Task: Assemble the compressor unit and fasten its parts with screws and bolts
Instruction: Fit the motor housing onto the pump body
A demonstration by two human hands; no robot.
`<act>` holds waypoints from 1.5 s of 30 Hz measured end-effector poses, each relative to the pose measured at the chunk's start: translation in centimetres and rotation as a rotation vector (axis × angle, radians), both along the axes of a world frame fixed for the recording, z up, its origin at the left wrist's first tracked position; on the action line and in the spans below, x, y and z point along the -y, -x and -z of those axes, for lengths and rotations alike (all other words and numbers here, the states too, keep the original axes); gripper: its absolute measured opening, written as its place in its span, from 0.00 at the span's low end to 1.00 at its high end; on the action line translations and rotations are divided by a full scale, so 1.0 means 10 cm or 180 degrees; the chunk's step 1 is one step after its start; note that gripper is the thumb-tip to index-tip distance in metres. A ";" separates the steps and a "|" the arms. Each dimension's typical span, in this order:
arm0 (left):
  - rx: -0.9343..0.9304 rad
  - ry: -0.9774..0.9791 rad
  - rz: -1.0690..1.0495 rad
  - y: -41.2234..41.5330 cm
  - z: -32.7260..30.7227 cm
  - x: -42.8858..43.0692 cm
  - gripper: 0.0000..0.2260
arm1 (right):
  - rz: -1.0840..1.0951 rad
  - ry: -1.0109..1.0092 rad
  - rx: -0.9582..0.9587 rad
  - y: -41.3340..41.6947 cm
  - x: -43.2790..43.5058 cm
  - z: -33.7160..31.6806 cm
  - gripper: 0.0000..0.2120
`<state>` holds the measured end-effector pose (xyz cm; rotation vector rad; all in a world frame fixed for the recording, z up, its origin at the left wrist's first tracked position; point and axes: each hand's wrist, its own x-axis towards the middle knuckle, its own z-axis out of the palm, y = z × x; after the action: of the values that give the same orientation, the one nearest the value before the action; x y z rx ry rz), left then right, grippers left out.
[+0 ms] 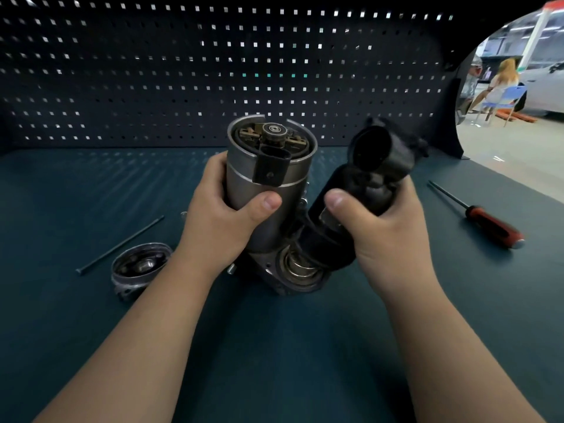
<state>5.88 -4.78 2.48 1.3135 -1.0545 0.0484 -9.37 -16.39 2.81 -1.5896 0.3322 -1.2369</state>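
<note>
The compressor's silver motor cylinder point(274, 190) stands upright in the middle of the bench, its open top showing a bearing and brushes, with a black plug on its side. My left hand point(222, 215) grips this cylinder from the left. A black plastic housing point(375, 166) leans to the right of it, its lower end meeting the metal base point(299, 276). My right hand point(375, 227) grips the black housing around its middle.
A round metal end cap point(139, 267) lies on the dark green mat point(274, 346) at the left, with a long thin bolt point(122, 244) behind it. A red-handled screwdriver point(485, 219) lies at the right. A perforated panel point(213, 71) closes the back.
</note>
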 end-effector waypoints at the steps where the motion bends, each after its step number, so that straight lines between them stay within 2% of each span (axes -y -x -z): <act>1: 0.0008 0.0003 0.0001 0.00 0.00 0.00 0.25 | -0.0076 0.0089 -0.0049 -0.01 -0.03 0.00 0.22; 5: 0.0075 -0.0004 -0.0020 0.00 -0.01 0.00 0.28 | -0.0386 0.0491 -0.0139 -0.04 -0.11 0.04 0.27; 7: 0.0075 -0.0029 -0.0056 -0.01 0.00 0.01 0.26 | -0.0464 0.0742 -0.0200 -0.04 -0.15 0.06 0.31; 9: 0.0045 -0.0030 -0.0055 -0.01 0.00 0.01 0.24 | -0.0431 0.0878 -0.0226 -0.05 -0.16 0.07 0.30; 13: 0.0039 -0.0052 -0.0041 -0.01 0.01 0.02 0.25 | -0.0356 0.0863 -0.0281 -0.05 -0.13 0.08 0.28; 16: 0.0081 -0.0060 -0.0086 -0.01 0.00 0.02 0.29 | -0.0269 0.0879 -0.0407 -0.04 -0.14 0.10 0.32; 21: 0.0089 -0.0049 -0.0152 -0.01 0.01 0.03 0.24 | -0.0226 0.0922 -0.0594 -0.01 -0.15 0.15 0.34; 28: 0.0134 -0.0040 -0.0253 0.00 0.01 0.06 0.27 | -0.0292 0.0759 -0.0781 0.03 -0.15 0.14 0.34; 33: 0.0174 -0.0273 -0.0388 -0.03 -0.02 0.07 0.21 | -0.0290 0.0751 -0.0937 -0.02 -0.23 0.17 0.41; 37: 0.0086 -0.0435 -0.0348 -0.09 -0.05 0.09 0.20 | -0.0589 0.0921 -0.1438 0.05 -0.15 0.06 0.38; 40: -0.0049 -0.0443 -0.0356 -0.15 -0.06 0.16 0.26 | -0.0842 0.1006 -0.1839 -0.01 -0.02 -0.06 0.39; 43: -0.0251 -0.0340 -0.0384 -0.25 -0.09 0.26 0.28 | -0.0955 0.0990 -0.1959 -0.17 0.07 -0.15 0.42; 45: -0.0202 -0.0251 -0.0401 -0.32 -0.08 0.31 0.25 | -0.0950 0.1019 -0.1991 -0.24 0.07 -0.16 0.43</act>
<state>9.08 -7.89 3.27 1.4431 -0.9270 0.0599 -6.94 -17.12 4.36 -2.2001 0.2788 -0.5585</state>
